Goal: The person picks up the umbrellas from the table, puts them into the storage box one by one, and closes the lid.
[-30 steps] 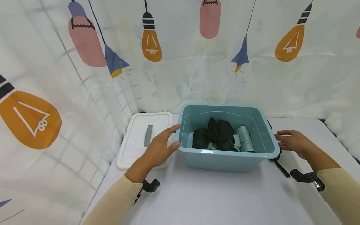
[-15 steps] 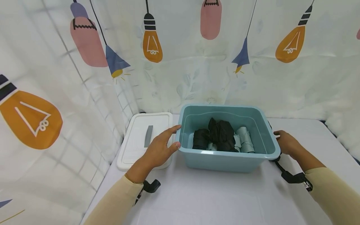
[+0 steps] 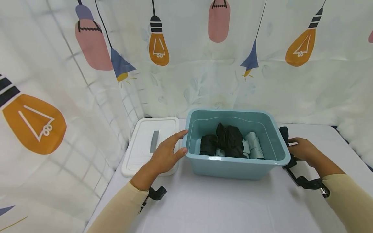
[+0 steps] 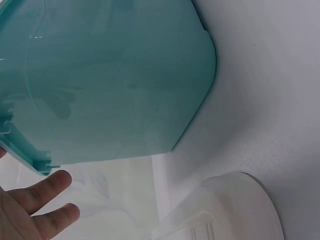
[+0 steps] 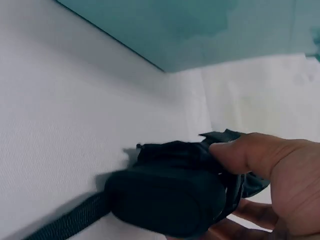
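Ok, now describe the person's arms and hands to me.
The left sleeve and right sleeve are long, plain and beige. The left hand and right hand are bare, without gloves. At each wrist sits a curved black fitting, one by the left cuff, one by the right, which shows a small silvery part.

Blue tub (image 3: 228,170) upright, part-filled; black strapped bundle (image 5: 170,192) gripped, just beside.
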A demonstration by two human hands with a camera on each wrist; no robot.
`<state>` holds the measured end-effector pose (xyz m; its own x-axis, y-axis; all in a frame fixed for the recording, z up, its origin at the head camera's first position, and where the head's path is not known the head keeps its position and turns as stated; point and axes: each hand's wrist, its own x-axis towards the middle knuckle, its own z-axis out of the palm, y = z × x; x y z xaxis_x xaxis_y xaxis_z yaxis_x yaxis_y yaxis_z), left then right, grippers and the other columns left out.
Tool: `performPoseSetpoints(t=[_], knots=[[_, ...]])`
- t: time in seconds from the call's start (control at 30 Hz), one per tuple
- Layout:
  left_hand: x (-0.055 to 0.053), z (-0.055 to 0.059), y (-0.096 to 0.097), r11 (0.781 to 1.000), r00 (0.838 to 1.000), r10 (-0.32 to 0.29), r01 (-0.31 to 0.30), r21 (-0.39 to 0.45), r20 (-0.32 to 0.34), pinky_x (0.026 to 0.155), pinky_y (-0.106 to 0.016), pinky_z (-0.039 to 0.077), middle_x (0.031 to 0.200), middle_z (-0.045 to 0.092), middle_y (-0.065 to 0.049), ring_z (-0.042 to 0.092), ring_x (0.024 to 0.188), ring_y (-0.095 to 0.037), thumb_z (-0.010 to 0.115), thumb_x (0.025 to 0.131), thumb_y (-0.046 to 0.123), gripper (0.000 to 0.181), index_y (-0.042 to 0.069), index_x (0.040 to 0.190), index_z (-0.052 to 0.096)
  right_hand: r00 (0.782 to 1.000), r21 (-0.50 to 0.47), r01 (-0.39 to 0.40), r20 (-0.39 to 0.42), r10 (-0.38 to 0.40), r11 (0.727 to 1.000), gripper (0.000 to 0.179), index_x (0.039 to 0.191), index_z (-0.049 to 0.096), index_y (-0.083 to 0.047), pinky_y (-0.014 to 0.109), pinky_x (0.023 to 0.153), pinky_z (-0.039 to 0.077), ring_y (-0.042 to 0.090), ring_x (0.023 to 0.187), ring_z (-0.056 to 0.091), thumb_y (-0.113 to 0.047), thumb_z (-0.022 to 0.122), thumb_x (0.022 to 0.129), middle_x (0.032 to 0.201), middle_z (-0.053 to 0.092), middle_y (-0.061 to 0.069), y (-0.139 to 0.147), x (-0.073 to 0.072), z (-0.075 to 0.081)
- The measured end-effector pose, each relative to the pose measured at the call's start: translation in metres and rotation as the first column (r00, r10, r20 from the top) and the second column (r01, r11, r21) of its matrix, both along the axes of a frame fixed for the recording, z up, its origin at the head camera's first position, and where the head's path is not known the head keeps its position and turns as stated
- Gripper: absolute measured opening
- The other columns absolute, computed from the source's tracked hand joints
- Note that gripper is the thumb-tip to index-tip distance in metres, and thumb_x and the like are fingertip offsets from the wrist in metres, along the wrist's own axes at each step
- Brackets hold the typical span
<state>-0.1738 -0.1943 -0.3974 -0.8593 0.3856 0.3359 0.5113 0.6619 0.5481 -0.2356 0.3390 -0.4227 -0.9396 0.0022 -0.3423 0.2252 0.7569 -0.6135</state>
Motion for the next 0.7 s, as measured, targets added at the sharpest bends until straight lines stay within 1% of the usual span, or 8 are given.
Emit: performPoseSetpoints(t=[0.07, 0.17, 0.27, 0.4, 0.5, 0.57, 0.7], knots=[[0.0, 0.0, 0.0, 1.0, 1.0, 0.003, -0.003, 0.0, 0.004, 0.107, -0.058, 0.041, 0.144, 0.055, -0.007, 0.051, 0.133, -0.029, 0.037, 0.098, 0.076, 0.076, 0.035, 0.161, 0.031, 0.999, -0.05, 0.019, 0.037, -0.017, 0.999, 0.079, 0.148, 0.019, 0.024, 0.061, 0.092, 0.052, 0.063, 0.124, 0.048, -0.027, 0.06, 0.103, 0.143, 0.03, 0.049, 0.006, 0.001, -0.002], [0.001, 0.0, 0.001, 1.0, 1.0, 0.008, -0.008, -0.002, 0.01, 0.108, -0.059, 0.04, 0.144, 0.055, -0.007, 0.05, 0.134, -0.029, 0.036, 0.097, 0.077, 0.076, 0.036, 0.161, 0.031, 0.995, -0.153, 0.037, 0.092, -0.023, 0.988, 0.08, 0.15, 0.013, 0.023, 0.06, 0.097, 0.048, 0.063, 0.129, 0.041, -0.027, 0.056, 0.105, 0.146, 0.024, 0.049, 0.014, 0.002, -0.005], [0.0, 0.0, 0.001, 1.0, 1.0, 0.009, -0.009, -0.003, 0.011, 0.108, -0.059, 0.04, 0.144, 0.055, -0.008, 0.05, 0.134, -0.03, 0.036, 0.097, 0.077, 0.076, 0.035, 0.161, 0.032, 0.988, -0.265, 0.069, 0.153, -0.028, 0.962, 0.083, 0.151, 0.005, 0.022, 0.059, 0.103, 0.043, 0.064, 0.136, 0.029, -0.027, 0.055, 0.106, 0.152, 0.011, 0.049, 0.021, 0.004, -0.006], [0.0, -0.002, 0.0, 1.0, 1.0, 0.011, -0.011, -0.004, 0.003, 0.107, -0.06, 0.041, 0.143, 0.056, -0.008, 0.051, 0.133, -0.03, 0.035, 0.097, 0.078, 0.077, 0.035, 0.161, 0.032, 0.976, -0.376, 0.114, 0.213, -0.034, 0.92, 0.087, 0.153, -0.006, 0.018, 0.059, 0.109, 0.034, 0.065, 0.142, 0.011, -0.028, 0.054, 0.107, 0.156, -0.007, 0.045, 0.027, 0.007, -0.006], [0.0, -0.002, 0.0, 1.0, 1.0, 0.012, -0.012, -0.002, 0.003, 0.106, -0.06, 0.041, 0.143, 0.056, -0.007, 0.051, 0.133, -0.03, 0.036, 0.098, 0.077, 0.076, 0.035, 0.161, 0.032, 0.972, -0.424, 0.134, 0.233, -0.035, 0.896, 0.088, 0.153, -0.01, 0.015, 0.06, 0.111, 0.03, 0.064, 0.143, 0.003, -0.028, 0.053, 0.108, 0.157, -0.015, 0.041, 0.029, 0.007, -0.006], [0.001, -0.002, 0.0, 1.0, 1.0, 0.012, -0.012, 0.001, 0.006, 0.106, -0.06, 0.041, 0.143, 0.056, -0.007, 0.051, 0.133, -0.029, 0.037, 0.099, 0.075, 0.074, 0.035, 0.161, 0.032, 0.971, -0.445, 0.141, 0.237, -0.035, 0.884, 0.089, 0.153, -0.012, 0.014, 0.06, 0.111, 0.028, 0.064, 0.143, 0.001, -0.027, 0.053, 0.108, 0.158, -0.019, 0.039, 0.03, 0.009, -0.004], [0.001, -0.002, -0.001, 1.0, 1.0, 0.014, -0.014, 0.0, 0.007, 0.106, -0.06, 0.042, 0.143, 0.056, -0.007, 0.051, 0.133, -0.03, 0.038, 0.099, 0.074, 0.073, 0.034, 0.161, 0.032, 0.974, -0.459, 0.131, 0.225, -0.028, 0.879, 0.092, 0.152, -0.016, 0.013, 0.061, 0.112, 0.027, 0.064, 0.143, 0.0, -0.028, 0.054, 0.108, 0.157, -0.021, 0.039, 0.03, 0.012, 0.0]])
